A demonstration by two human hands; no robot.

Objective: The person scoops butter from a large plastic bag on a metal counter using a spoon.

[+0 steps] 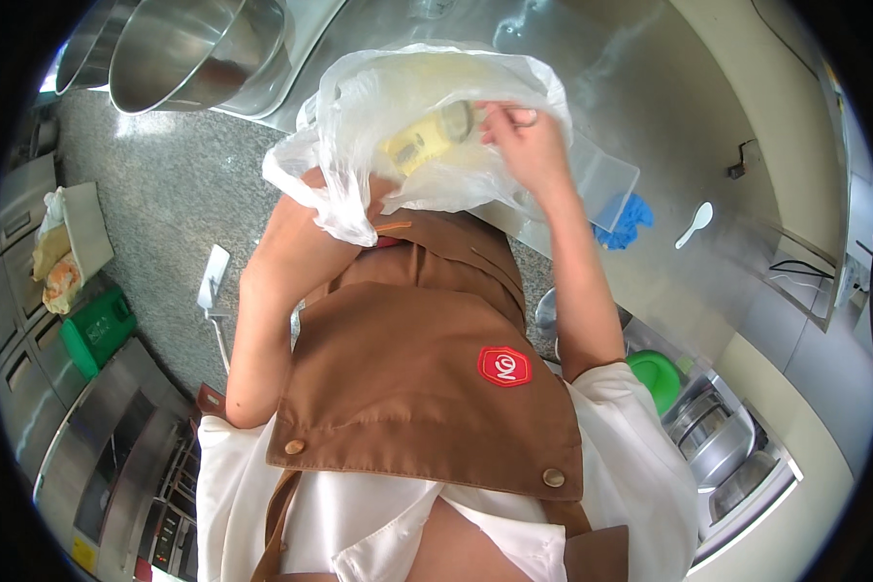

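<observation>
A thin white plastic bag (342, 138) gapes in front of my apron, at the edge of the steel worktop. My left hand (380, 195) grips its near left side; film covers much of that hand and one loose end droops over the wrist. Inside lies a container with a yellow label (418, 145) and a greyish end, blurred through the film. My right hand (531, 142) is at the bag's right side, fingers curled close to the container's greyish end. Whether those fingers hold anything is unclear.
Large steel bowls (189, 58) stand at the upper left. Right of the bag, a clear plastic container (611, 174), a crumpled blue item (629, 222) and a white spoon (695, 224) lie on the steel worktop (669, 131). Stacked metal pans (716, 444) sit lower right.
</observation>
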